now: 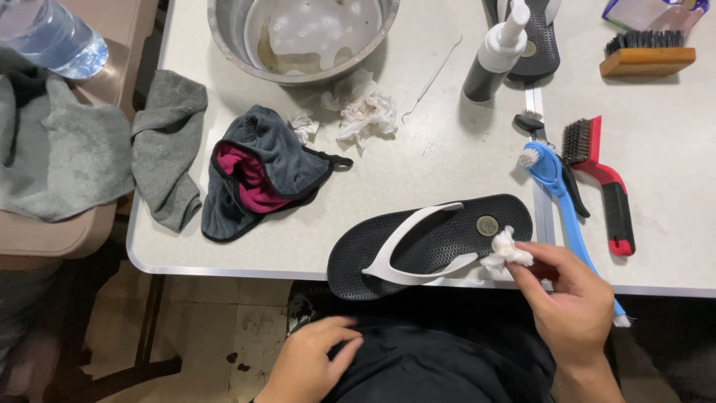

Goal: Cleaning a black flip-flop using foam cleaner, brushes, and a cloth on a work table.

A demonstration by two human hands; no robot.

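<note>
A black flip-flop sandal (418, 246) with white straps lies at the near edge of the white table (418, 164). My right hand (570, 298) pinches a small crumpled white tissue (506, 250) and holds it against the sandal's heel end. My left hand (313, 358) rests below the table on my dark-clothed lap, fingers loosely curled, holding nothing.
A metal bowl (224, 33) of cloudy water stands at the back. Crumpled tissues (365, 112), a thin metal pick (432, 78), a white and black pump bottle (496, 56), several brushes (582, 172), a wooden brush (647, 56), a second sandal (541, 45), grey cloths (168, 142) and a dark grey and pink cloth (261, 168) lie around.
</note>
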